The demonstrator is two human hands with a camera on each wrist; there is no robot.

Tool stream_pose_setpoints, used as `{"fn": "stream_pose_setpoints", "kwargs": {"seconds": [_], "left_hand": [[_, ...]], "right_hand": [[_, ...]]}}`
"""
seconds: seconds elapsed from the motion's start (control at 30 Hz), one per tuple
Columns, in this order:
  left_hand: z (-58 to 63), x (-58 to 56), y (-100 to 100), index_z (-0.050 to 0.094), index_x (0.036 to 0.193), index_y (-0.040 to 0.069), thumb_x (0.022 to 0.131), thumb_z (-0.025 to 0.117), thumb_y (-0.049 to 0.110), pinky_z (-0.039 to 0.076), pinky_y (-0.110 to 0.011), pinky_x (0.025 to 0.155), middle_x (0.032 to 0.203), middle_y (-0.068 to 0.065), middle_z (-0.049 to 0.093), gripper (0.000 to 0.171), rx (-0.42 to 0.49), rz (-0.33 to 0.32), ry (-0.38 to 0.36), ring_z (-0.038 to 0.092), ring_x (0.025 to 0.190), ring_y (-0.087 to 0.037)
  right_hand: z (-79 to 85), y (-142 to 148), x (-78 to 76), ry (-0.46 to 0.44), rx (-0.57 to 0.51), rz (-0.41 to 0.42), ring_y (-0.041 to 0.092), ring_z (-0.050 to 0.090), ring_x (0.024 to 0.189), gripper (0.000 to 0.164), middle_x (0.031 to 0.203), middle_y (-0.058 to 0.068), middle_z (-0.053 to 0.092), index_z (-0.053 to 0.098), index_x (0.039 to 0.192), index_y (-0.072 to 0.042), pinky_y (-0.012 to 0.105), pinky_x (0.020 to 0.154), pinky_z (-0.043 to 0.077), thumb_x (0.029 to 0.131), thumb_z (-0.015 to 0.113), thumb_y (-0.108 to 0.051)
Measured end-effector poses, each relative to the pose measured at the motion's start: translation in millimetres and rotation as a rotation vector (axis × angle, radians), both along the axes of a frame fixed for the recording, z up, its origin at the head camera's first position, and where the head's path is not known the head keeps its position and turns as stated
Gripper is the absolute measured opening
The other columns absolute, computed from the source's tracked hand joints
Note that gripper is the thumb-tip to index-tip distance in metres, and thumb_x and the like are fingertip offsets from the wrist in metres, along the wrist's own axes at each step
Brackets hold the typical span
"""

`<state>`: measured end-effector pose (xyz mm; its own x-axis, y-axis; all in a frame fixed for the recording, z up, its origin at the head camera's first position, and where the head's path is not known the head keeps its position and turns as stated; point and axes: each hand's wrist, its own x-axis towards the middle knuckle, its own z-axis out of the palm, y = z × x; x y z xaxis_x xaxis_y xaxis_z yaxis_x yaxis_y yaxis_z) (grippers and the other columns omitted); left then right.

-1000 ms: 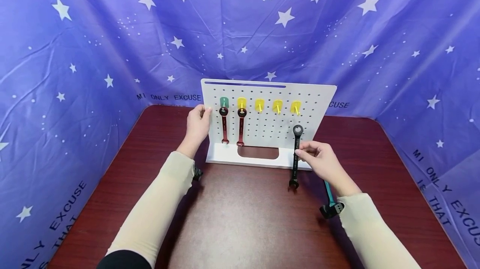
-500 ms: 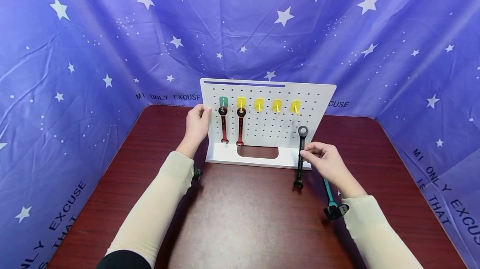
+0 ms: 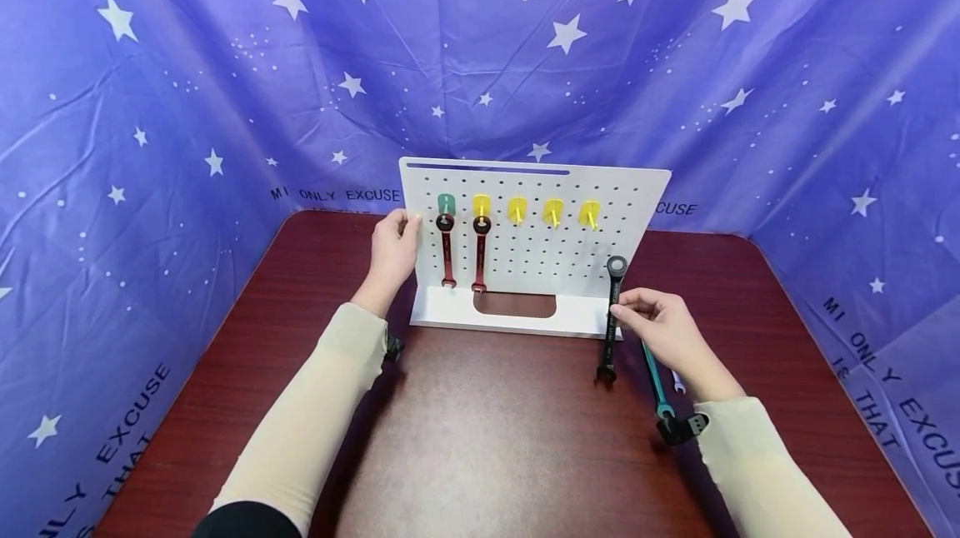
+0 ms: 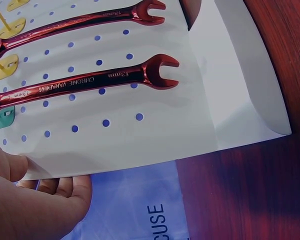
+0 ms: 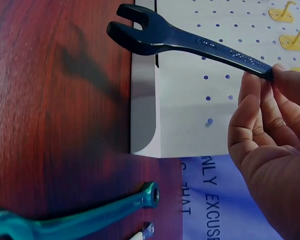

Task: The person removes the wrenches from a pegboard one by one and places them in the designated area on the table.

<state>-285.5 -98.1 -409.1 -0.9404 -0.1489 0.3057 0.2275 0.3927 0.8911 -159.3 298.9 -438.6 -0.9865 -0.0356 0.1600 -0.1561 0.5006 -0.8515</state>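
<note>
My left hand (image 3: 395,246) grips the left edge of a white pegboard (image 3: 525,259), thumb in front and fingers behind, as the left wrist view shows. Between thumb and fingers, my right hand (image 3: 660,330) pinches a black wrench (image 3: 611,321) by its shaft, ring end up, in front of the board's right side. Its open end (image 5: 140,30) hangs above the table's surface. Two red wrenches hang by their ring ends: one (image 4: 90,82) on the green hook (image 3: 446,203), the other (image 3: 481,259) on the leftmost yellow hook (image 3: 482,205).
Three further yellow hooks, the rightmost (image 3: 589,213) among them, bear nothing. A teal wrench (image 5: 100,212) and a partly hidden purple one (image 3: 678,382) lie on the dark red table (image 3: 480,438), beneath my right forearm. Starry blue cloth (image 3: 480,47) surrounds the table.
My right hand has drifted right with the black wrench, away from below the rightmost hook toward the board's right edge. More of the purple wrench shows. My left hand keeps its place.
</note>
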Motion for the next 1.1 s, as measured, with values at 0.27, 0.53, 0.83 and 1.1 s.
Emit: {"fn": "stream_pose_setpoints", "kwargs": {"seconds": [0.27,0.53,0.83,1.1], "left_hand": [[-0.6,0.4,0.5,0.062,0.095,-0.003,0.106,0.057,0.015,0.045,-0.034,0.066,0.088,-0.016,0.063,0.022,-0.003,-0.001,-0.013,0.053,0.076,-0.023],[-0.5,-0.2,1.0,0.062,0.094,-0.003,0.105,0.057,0.015,0.045,-0.033,0.066,0.086,-0.015,0.062,0.021,-0.009,0.007,-0.005,0.053,0.075,-0.023],[-3.2,-1.2,-0.5,0.064,0.096,-0.003,0.105,0.058,0.015,0.046,-0.035,0.068,0.086,-0.016,0.065,0.021,-0.016,0.007,0.018,0.055,0.077,-0.024],[-3.1,-1.5,-0.8,0.064,0.096,-0.004,0.104,0.058,0.014,0.046,-0.035,0.069,0.087,-0.016,0.064,0.021,-0.008,0.01,0.013,0.054,0.077,-0.024]], "right_hand": [[-1.9,7.7,3.5,0.037,-0.012,0.003,0.008,0.067,0.07,0.014,0.089,0.017,0.073,0.069,0.103,0.008,0.024,0.065,0.054,0.096,0.07,-0.004],[-3.4,18.6,6.0,0.07,0.026,0.008,0.017,0.069,0.069,0.014,0.083,0.013,0.072,0.07,0.1,0.006,0.021,0.064,0.052,0.096,0.071,-0.007],[-1.4,30.6,12.9,0.025,0.058,-0.01,0.02,0.069,0.074,0.019,0.087,0.013,0.072,0.069,0.105,0.007,0.024,0.065,0.054,0.098,0.07,-0.011],[-2.3,35.9,14.4,0.024,0.05,-0.036,0.018,0.069,0.071,0.018,0.087,0.015,0.072,0.069,0.104,0.008,0.026,0.064,0.055,0.097,0.07,-0.008]]}}
